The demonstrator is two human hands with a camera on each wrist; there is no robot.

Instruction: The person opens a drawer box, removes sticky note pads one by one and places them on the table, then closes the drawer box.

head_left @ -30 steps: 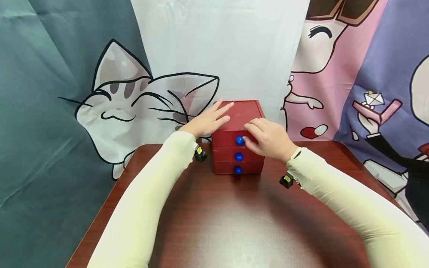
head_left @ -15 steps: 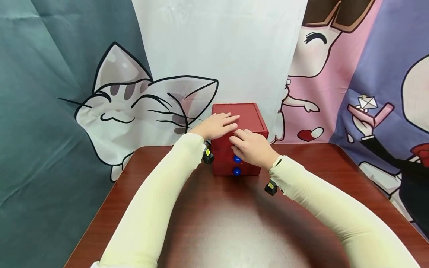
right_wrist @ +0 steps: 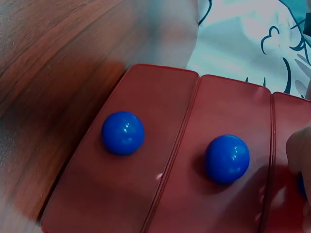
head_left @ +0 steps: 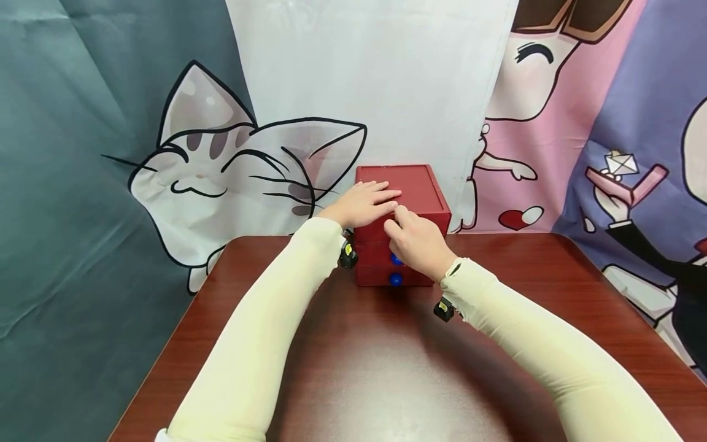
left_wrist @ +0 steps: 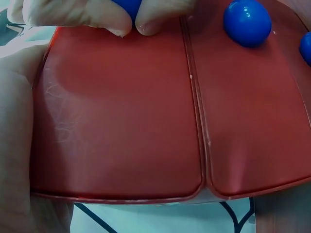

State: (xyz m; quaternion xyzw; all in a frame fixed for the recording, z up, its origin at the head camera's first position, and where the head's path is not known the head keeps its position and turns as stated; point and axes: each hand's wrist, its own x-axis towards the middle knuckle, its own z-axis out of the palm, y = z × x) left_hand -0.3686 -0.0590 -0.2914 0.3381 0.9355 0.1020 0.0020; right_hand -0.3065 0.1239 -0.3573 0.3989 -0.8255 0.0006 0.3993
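Observation:
A small red chest of three drawers (head_left: 417, 184) stands at the back of the table, a round blue knob on each drawer front. My left hand (head_left: 364, 204) rests on its top near the front left edge, fingers straight. With thumb and fingertips, my right hand (head_left: 422, 242) pinches the top drawer's blue knob (left_wrist: 127, 6), which the hand mostly hides. The middle knob (right_wrist: 227, 159) and bottom knob (right_wrist: 122, 133) are untouched. Seen from the left wrist, the top drawer front (left_wrist: 121, 116) is level with the one below.
The brown wooden table (head_left: 353, 380) stretches out in front of the chest. Close behind it hangs a cloth backdrop (head_left: 375, 73) with cartoon drawings, including a cat (head_left: 201, 178) on the left.
My left hand has come down and right onto the chest's top front edge. My right hand has shifted left and closed on the top knob. The drawers look unchanged.

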